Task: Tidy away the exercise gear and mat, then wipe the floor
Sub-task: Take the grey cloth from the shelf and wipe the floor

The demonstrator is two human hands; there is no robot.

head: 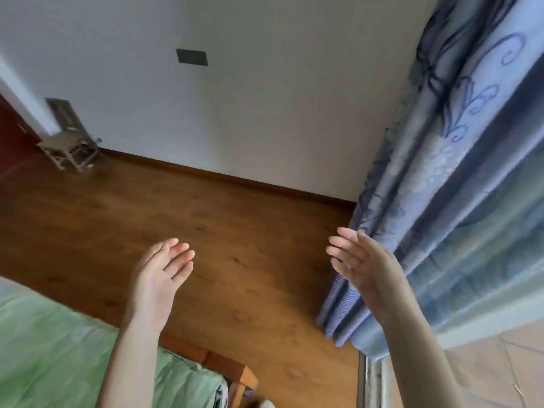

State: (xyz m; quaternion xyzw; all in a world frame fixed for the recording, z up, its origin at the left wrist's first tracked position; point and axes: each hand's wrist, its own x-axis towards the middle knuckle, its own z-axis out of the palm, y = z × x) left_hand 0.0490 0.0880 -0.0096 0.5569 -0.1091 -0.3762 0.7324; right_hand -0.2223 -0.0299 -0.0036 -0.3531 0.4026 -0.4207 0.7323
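One brown wooden floor (206,219) fills the middle of the view, its planks warm and glossy with darker grain marks, running from the bed at lower left up to a dark skirting board along the far wall. One white wall (250,98) rises behind it, and on it sits one small dark rectangular plate (192,57). Down the right side hangs one blue curtain (459,172), folded into deep pleats, with darker swirling patterns up top and fine stripes near its hem, which reaches down to the floor. At lower left lies one bed with a green cover (59,348), and one wooden corner of its frame (243,375) pokes out onto the floor. Far off in the left corner stands one small wooden stool (69,148), close to the wall and beside a dark red door (13,136).

Now the hands, two of them, both raised above the floor with bare forearms. The left hand (160,275) is held out with fingers straight and together, holding nothing. The right hand (357,260) is likewise flat and empty, fingers extended, just in front of the curtain's edge; whether it touches the cloth I cannot tell. The two hands are well apart, palms turned roughly toward each other.
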